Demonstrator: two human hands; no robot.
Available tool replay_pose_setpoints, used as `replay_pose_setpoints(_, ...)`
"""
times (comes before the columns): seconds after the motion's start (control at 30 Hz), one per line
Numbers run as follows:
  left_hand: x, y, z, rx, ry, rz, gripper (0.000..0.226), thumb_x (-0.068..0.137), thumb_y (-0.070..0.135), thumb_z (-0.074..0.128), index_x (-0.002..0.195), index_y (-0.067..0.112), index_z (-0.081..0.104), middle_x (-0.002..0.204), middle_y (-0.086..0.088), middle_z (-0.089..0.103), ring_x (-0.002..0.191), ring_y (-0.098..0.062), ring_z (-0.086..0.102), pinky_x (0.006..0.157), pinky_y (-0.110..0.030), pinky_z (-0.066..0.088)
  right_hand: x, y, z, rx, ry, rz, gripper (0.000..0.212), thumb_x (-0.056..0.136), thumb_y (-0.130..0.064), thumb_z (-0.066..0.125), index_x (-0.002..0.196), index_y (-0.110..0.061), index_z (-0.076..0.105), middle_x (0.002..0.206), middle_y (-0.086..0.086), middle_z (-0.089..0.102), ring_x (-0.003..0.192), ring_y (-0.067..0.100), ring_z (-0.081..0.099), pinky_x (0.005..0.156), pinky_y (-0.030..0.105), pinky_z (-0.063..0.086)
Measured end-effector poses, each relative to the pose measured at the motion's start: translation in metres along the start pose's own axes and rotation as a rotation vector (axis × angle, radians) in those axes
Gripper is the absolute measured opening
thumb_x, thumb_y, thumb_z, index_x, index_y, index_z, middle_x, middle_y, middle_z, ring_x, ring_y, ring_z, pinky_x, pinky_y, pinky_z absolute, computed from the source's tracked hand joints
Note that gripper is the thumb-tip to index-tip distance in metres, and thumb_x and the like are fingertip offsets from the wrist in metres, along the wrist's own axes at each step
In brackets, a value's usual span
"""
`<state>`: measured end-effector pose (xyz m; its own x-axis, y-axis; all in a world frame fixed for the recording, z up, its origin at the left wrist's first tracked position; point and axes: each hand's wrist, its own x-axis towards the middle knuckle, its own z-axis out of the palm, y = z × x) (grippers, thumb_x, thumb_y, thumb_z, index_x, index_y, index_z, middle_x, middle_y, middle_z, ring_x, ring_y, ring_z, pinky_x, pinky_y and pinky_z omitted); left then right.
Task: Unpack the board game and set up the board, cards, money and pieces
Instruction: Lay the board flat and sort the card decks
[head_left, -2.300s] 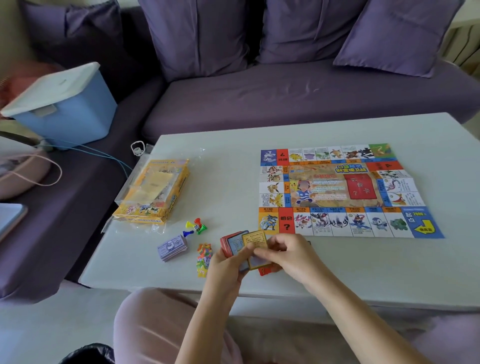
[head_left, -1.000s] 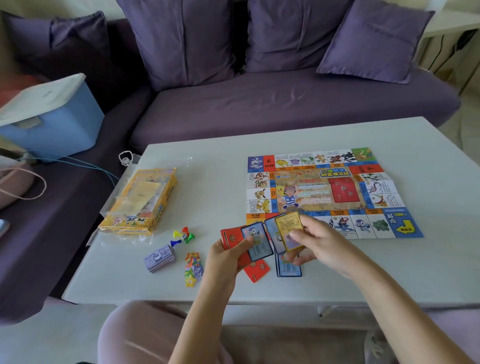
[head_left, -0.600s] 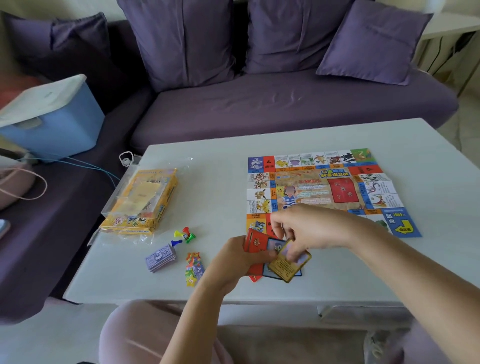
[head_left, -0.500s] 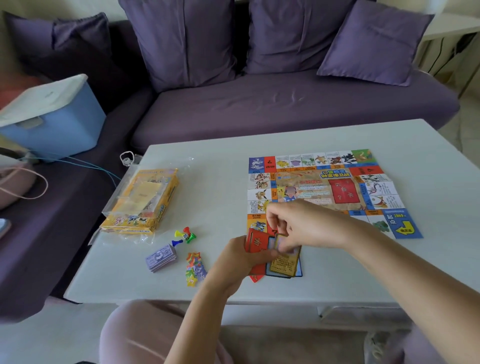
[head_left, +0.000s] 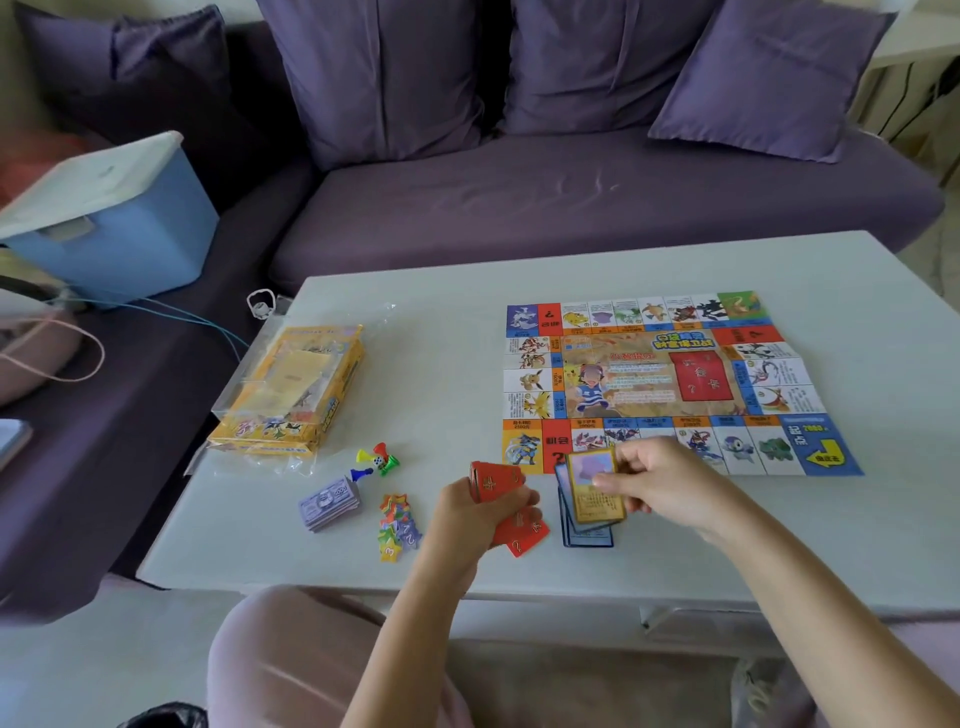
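Near board (head_left: 649, 379) edge: left hand (head_left: 478, 514) grips red cards (head_left: 491, 480); right hand (head_left: 660, 483) pinches one yellow card (head_left: 595, 486); four pawns (head_left: 376, 460) nearby.

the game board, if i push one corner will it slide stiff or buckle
The game board looks like thin creased paper, so it would probably buckle or flop rather than slide stiffly. It seems light and lies loose on the table, so a nudge may skew it.

Beyond the fingers (head_left: 631, 460), a purple sofa (head_left: 571, 197) stretches behind the pale tabletop (head_left: 441, 364), with purple cushions (head_left: 384, 73) propped along its back. Far left of the fingers, a blue bin (head_left: 130, 239) sits tilted under its white lid (head_left: 88, 176), a thin blue cable (head_left: 171, 314) just beside it.
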<state>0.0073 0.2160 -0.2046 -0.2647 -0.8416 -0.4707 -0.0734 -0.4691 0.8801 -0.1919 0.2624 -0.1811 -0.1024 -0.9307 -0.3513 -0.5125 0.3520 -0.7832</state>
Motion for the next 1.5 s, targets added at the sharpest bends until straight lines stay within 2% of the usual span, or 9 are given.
replay_pose_setpoints(0.17, 0.008, -0.017, -0.013, 0.323, 0.05, -0.045, 0.01, 0.082, 0.01, 0.072, 0.089, 0.009, 0.065, 0.088, -0.012, 0.072, 0.082, -0.024, 0.069, 0.081, -0.039, 0.058, 0.009, 0.024, 0.021, -0.12, 0.056, 0.041, 0.023, 0.086, -0.026, 0.069, 0.071, -0.013, 0.058, 0.063, 0.0, 0.064, 0.056, 0.011, 0.056, 0.059, 0.026, 0.043)
replay_pose_setpoints(0.33, 0.012, -0.015, -0.019, 0.437, -0.034, -0.058, 0.007, 0.084, 0.008, 0.07, 0.088, 0.009, 0.064, 0.079, -0.007, 0.072, 0.066, -0.011, 0.067, 0.065, -0.021, 0.056, 0.011, 0.031, 0.036, -0.273, 0.238, 0.048, 0.032, 0.082, -0.035, 0.072, 0.088, -0.014, 0.05, 0.075, -0.001, 0.057, 0.063, 0.012, 0.048, 0.052, 0.02, 0.032)
replay_pose_setpoints(0.57, 0.025, -0.003, -0.024, 0.542, -0.128, -0.121, 0.015, 0.08, 0.01, 0.074, 0.092, 0.007, 0.066, 0.086, -0.009, 0.073, 0.074, -0.016, 0.069, 0.077, -0.029, 0.058, 0.001, 0.01, 0.052, -0.574, 0.265, 0.068, 0.056, 0.084, -0.059, 0.058, 0.117, -0.018, 0.04, 0.102, -0.003, 0.049, 0.079, 0.013, 0.056, 0.058, 0.022, 0.044)
replay_pose_setpoints(0.77, 0.03, -0.001, -0.025, 0.649, -0.142, -0.124, 0.023, 0.079, 0.019, 0.075, 0.097, 0.01, 0.066, 0.094, -0.008, 0.072, 0.088, -0.021, 0.069, 0.084, -0.033, 0.057, -0.001, -0.004, 0.065, -0.649, 0.159, 0.085, 0.045, 0.089, -0.021, 0.056, 0.13, -0.02, 0.036, 0.129, 0.007, 0.038, 0.101, 0.022, 0.056, 0.07, 0.028, 0.047)
replay_pose_setpoints(1.0, 0.025, -0.001, -0.025, 0.619, -0.156, -0.106, 0.017, 0.081, 0.017, 0.074, 0.094, 0.012, 0.065, 0.089, -0.003, 0.071, 0.08, -0.014, 0.068, 0.071, -0.022, 0.056, 0.003, -0.009, 0.069, -0.653, 0.251, 0.075, 0.035, 0.096, -0.012, 0.042, 0.13, -0.019, 0.036, 0.131, 0.011, 0.037, 0.098, 0.023, 0.055, 0.062, 0.027, 0.038)
replay_pose_setpoints(1.13, 0.025, -0.002, -0.027, 0.562, -0.146, -0.09, 0.024, 0.079, 0.017, 0.075, 0.1, 0.008, 0.066, 0.094, -0.007, 0.072, 0.087, -0.02, 0.07, 0.084, -0.034, 0.057, 0.003, -0.01, 0.068, -0.669, 0.264, 0.074, 0.036, 0.096, -0.013, 0.042, 0.131, -0.018, 0.036, 0.126, 0.01, 0.038, 0.093, 0.021, 0.054, 0.062, 0.027, 0.039)
replay_pose_setpoints(1.27, 0.018, 0.004, -0.025, 0.273, -0.079, -0.038, 0.019, 0.081, 0.008, 0.073, 0.098, 0.005, 0.065, 0.089, -0.01, 0.072, 0.078, -0.02, 0.07, 0.079, -0.034, 0.058, 0.003, -0.004, 0.066, -0.607, 0.301, 0.04, 0.041, 0.093, -0.032, 0.053, 0.13, -0.019, 0.038, 0.13, 0.007, 0.035, 0.104, 0.018, 0.053, 0.067, 0.023, 0.045)
replay_pose_setpoints(1.4, 0.009, 0.014, -0.022, 0.082, 0.021, -0.035, 0.024, 0.078, 0.011, 0.076, 0.097, 0.005, 0.064, 0.085, -0.009, 0.071, 0.073, -0.018, 0.07, 0.063, -0.027, 0.056, 0.001, -0.008, 0.059, -0.209, 0.35, -0.144, 0.042, 0.083, -0.05, 0.064, 0.111, -0.021, 0.053, 0.11, -0.006, 0.046, 0.075, 0.004, 0.059, 0.069, 0.019, 0.046)
replay_pose_setpoints(1.5, 0.001, 0.019, -0.015, -0.014, -0.005, -0.037, 0.03, 0.075, 0.014, 0.077, 0.099, 0.004, 0.065, 0.085, -0.01, 0.072, 0.073, -0.02, 0.069, 0.062, -0.026, 0.055, -0.004, -0.019, 0.053, 0.024, 0.232, -0.174, 0.034, 0.075, -0.05, 0.074, 0.098, -0.028, 0.06, 0.091, -0.011, 0.061, 0.073, 0.004, 0.06, 0.067, 0.018, 0.047)
